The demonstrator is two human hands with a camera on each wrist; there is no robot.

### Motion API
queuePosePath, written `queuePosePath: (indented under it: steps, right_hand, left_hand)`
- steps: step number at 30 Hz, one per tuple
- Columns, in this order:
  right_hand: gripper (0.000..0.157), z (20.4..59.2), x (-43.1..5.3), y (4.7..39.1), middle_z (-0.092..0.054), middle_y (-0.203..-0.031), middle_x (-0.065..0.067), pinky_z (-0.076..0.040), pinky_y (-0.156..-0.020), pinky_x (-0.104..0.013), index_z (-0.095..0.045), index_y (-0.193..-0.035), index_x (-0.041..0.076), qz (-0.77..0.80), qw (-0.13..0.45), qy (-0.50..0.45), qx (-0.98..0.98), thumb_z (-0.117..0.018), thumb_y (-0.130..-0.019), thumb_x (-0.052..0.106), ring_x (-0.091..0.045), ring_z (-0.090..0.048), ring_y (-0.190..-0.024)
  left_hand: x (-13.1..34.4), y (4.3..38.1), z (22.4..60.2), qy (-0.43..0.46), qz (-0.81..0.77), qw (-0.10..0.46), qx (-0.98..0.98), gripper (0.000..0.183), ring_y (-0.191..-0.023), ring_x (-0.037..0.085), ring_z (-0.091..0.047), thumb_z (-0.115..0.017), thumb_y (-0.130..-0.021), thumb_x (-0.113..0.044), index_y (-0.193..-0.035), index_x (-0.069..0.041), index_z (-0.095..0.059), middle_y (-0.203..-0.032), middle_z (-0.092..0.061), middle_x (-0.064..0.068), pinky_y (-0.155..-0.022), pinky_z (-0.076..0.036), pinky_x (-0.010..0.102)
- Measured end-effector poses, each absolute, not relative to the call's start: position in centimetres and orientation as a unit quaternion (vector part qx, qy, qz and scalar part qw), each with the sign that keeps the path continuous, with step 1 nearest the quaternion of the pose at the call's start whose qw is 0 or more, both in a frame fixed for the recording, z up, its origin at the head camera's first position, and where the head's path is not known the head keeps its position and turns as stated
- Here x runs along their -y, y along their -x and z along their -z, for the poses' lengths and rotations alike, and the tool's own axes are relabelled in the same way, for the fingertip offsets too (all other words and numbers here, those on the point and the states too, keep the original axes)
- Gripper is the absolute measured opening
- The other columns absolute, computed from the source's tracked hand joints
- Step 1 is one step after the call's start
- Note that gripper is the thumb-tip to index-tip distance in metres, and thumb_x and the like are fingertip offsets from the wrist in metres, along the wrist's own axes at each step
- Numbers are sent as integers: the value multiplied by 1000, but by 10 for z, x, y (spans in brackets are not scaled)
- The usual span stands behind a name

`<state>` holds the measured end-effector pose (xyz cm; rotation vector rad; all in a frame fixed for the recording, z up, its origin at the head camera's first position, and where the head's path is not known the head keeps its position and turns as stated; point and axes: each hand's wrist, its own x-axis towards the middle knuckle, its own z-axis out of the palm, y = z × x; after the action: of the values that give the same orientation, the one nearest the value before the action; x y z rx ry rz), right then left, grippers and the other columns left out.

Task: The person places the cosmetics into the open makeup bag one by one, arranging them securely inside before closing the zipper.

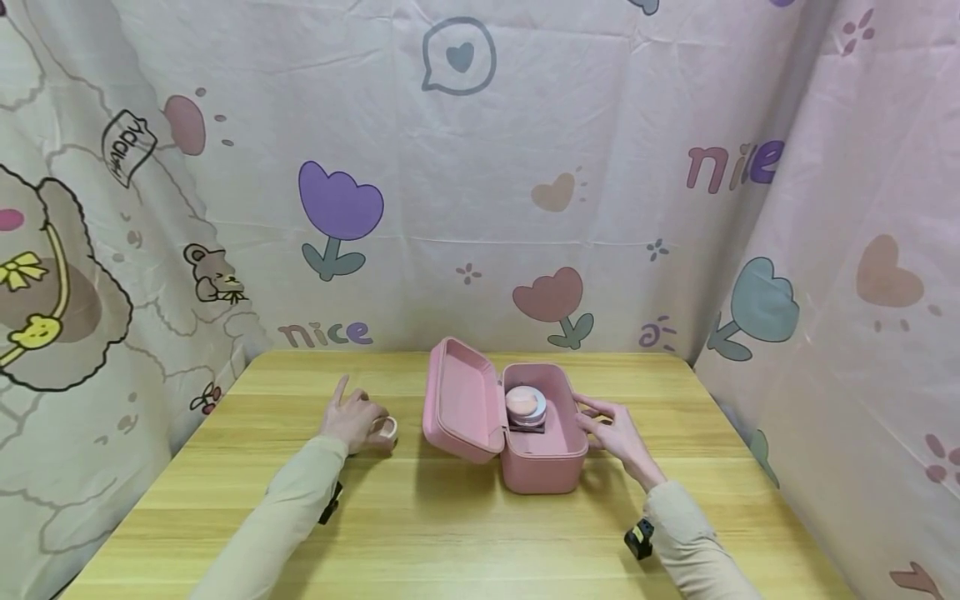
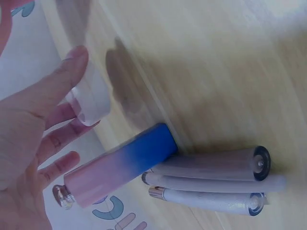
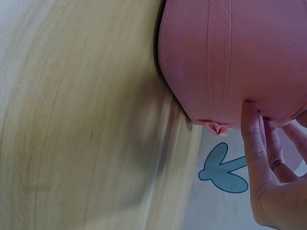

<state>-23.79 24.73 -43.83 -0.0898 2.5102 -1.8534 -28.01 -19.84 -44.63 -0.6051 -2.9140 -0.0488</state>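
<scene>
My left hand [image 1: 354, 421] pinches a small white round cosmetic piece [image 2: 93, 98] between thumb and fingers, just above the table left of the pink case. In the left wrist view, a square pink-to-blue tube [image 2: 122, 163] with a jewel-like end lies below that hand, beside three slim pale tubes [image 2: 211, 165]. The pink case [image 1: 543, 475] stands with its lid [image 1: 467, 400] swung open to the left. Inside it sit round compacts [image 1: 525, 404], stacked over a dark flat item. Extended fingers of my right hand [image 1: 611, 425] touch the case's right wall at the rim.
The wooden table [image 1: 480, 542] has a patterned curtain [image 1: 450, 167] behind it and at both sides. Black wrist cameras [image 1: 639, 539] are strapped under the sleeves. The case lid leans out over the table between the left hand and the case body.
</scene>
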Motion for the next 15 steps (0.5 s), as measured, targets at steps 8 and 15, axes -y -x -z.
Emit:
queuePosePath:
  steps: [8,15]
  right_hand:
    - [49,439,-248,238,-61,-126,-31,-64,-82,-40,-53,-145,5,590,4,32,-807,-64,-98,15,-23,-65,-99]
    - [49,439,-248,237,-60,-126,-33,-64,-82,-41,-52,-145,3,594,5,38,-804,-62,-98,13,-23,-64,-99]
  left_hand:
    - [197,271,431,190,87,91,974,50,-125,40,-57,-81,-78,-45,-116,-13,-74,-112,-76,10,-125,-4,67]
    - [196,265,424,177,156,115,965,57,-126,41,-55,-78,-82,-43,-126,-7,-68,-123,-71,19,-125,-3,64]
